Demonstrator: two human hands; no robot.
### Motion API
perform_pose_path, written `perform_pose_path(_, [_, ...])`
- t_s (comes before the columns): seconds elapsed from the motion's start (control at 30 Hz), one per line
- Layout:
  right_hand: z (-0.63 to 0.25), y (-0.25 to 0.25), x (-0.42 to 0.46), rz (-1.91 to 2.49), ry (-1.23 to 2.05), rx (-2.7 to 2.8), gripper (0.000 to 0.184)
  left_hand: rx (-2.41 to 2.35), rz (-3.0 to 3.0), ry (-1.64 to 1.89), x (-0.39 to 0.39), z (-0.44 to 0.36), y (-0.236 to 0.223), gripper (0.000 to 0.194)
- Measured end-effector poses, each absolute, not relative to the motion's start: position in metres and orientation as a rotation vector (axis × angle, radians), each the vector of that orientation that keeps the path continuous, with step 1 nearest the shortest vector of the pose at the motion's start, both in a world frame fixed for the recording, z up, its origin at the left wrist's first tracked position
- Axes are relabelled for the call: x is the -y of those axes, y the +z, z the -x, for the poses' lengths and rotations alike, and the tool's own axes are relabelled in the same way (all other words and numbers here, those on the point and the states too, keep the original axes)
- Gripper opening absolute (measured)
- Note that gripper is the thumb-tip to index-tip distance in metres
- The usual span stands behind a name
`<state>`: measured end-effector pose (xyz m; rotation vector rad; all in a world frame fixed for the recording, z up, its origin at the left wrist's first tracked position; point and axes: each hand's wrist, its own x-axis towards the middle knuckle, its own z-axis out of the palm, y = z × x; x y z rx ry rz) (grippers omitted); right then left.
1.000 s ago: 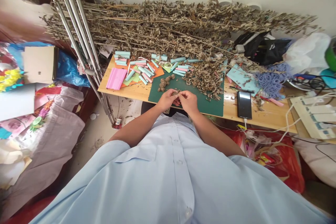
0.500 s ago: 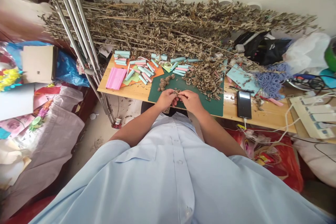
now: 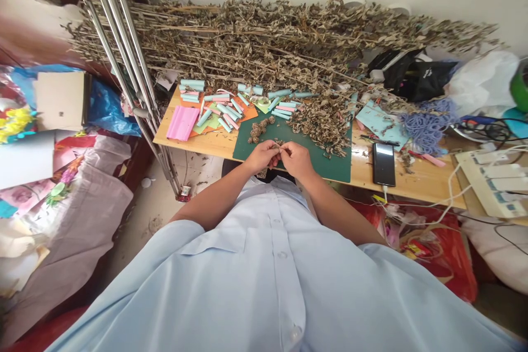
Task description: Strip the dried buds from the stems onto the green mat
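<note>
On the flat, dark green rectangular mat (image 3: pixel 330 168), a bumpy, brown, dry plant clump (image 3: pixel 258 129) sits by the left hand (image 3: pixel 264 156). Its fingers meet the right hand's (image 3: pixel 295 159), all pinched together; I cannot tell what is inside. To the right lies a heap of curly, dry brown leaves (image 3: pixel 324 124). These should be light, rough and quick to crumble, so hold one softly by its thick end.

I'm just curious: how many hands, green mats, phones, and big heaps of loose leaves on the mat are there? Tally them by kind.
Hands: 2 (left hand, right hand)
Green mat: 1
Phone: 1
Leaf heap: 1
Total: 5
</note>
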<state>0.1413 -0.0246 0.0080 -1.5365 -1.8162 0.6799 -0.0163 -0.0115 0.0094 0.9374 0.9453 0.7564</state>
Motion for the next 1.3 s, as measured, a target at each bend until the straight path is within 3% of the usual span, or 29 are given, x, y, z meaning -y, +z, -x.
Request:
perform_pose_path(0.17, [-0.14, 0.008, 0.024, 1.547, 0.731, 1.768, 0.015, -1.046, -1.065, 0.784, 0.015, 0.015, 0.008, 0.002])
perform_pose_path(0.37, [-0.14, -0.001, 0.019, 1.465, 1.261, 1.388, 0.024, -1.012, -0.986, 0.804, 0.015, 0.015, 0.009, 0.002])
perform_pose_path(0.47, [-0.136, -0.001, 0.019, 1.447, 1.361, 1.234, 0.029, -0.985, -0.908, 0.803, 0.014, 0.017, 0.011, 0.005])
perform_pose_path(0.83, [-0.141, 0.011, 0.025, 1.408, 1.069, 1.51, 0.023, -0.894, -0.733, 0.848, 0.01, 0.018, 0.008, 0.021])
perform_pose_path(1.07, [-0.146, 0.007, 0.024, 1.377, 0.768, 1.765, 0.021, -0.88, -0.778, 0.807, 0.011, 0.018, 0.011, 0.014])
perform_pose_path(1.3, [-0.144, 0.004, 0.024, 1.517, 0.762, 1.712, 0.018, -0.99, -0.87, 0.875, 0.01, 0.012, -0.002, 0.014])
